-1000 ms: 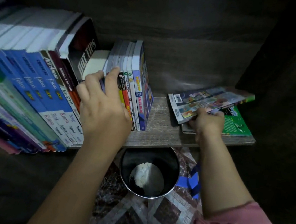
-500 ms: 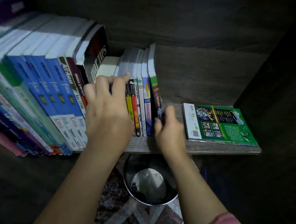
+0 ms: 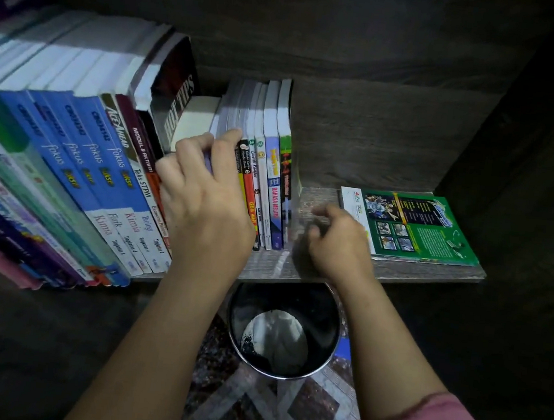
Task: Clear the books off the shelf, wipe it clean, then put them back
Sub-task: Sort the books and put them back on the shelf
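Note:
A row of small upright books (image 3: pixel 271 182) stands in the middle of the wooden shelf (image 3: pixel 297 269). My left hand (image 3: pixel 202 196) presses against the spines at the row's left end, fingertips reaching over their top edge. My right hand (image 3: pixel 337 239) is blurred, fingers loosely curled and holding nothing; it hovers over bare shelf between the upright row and a green book (image 3: pixel 429 231) lying flat at the right end. The rightmost upright book has a green-topped spine (image 3: pixel 284 163).
Large blue and green textbooks (image 3: pixel 86 174) lean together along the shelf's left part. A dark round bin (image 3: pixel 282 329) with white paper inside stands on the patterned floor (image 3: pixel 249 410) under the shelf edge. The dark side wall (image 3: pixel 507 198) closes the shelf on the right.
My right hand lifted a thin magazine off the flat pile, stood it at the right end of the upright row, then let go and drew back rightward. My left hand stayed on the spines.

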Tool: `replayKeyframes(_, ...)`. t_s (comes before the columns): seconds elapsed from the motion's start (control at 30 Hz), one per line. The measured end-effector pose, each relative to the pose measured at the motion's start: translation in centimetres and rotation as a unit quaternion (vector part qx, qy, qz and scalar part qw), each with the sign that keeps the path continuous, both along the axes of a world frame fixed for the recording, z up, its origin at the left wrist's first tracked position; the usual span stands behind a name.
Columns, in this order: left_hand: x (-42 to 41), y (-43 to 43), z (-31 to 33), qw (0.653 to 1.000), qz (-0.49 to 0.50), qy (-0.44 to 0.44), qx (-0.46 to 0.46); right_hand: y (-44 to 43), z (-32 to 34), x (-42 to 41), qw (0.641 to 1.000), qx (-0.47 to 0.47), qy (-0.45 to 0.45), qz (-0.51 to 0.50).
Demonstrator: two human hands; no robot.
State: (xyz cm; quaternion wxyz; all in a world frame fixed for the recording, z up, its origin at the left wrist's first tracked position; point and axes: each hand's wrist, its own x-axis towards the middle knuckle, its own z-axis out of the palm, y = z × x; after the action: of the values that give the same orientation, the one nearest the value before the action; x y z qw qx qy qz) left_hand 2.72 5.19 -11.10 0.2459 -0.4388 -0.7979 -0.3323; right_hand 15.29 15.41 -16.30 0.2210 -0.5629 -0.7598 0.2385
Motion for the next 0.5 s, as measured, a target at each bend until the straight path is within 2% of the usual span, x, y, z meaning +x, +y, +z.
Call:
replayKeyframes(0.13,0.1,0.2,-0.3,1.000,0.013,0.006,0.006,1.3,-0.1,1.5,0.976,-0.034,-0.133,-0.169)
replayKeyframes(0.2,0.2,0.2,-0.4,1.000,0.017,0.010,0.004,1.6,-0.3,2.2,0.957,-0.071,-0.160,-0.230)
replayKeyframes(0.3,0.2,0.4,-0.5,1.000,0.025,0.015,-0.001,2.2,-1.1,2.9,0.946,-0.115,-0.143,-0.268)
replayKeyframes(0.4,0.2,0.5,-0.5,0.999,0.030,0.013,-0.003,2.7,-1.7,3.3,0.944,-0.119,-0.106,-0.290)
replayKeyframes(0.5,0.3,0.5,-0.5,0.999,0.030,0.017,-0.003,3.0,-1.9,3.3,0.945,-0.109,0.003,-0.307)
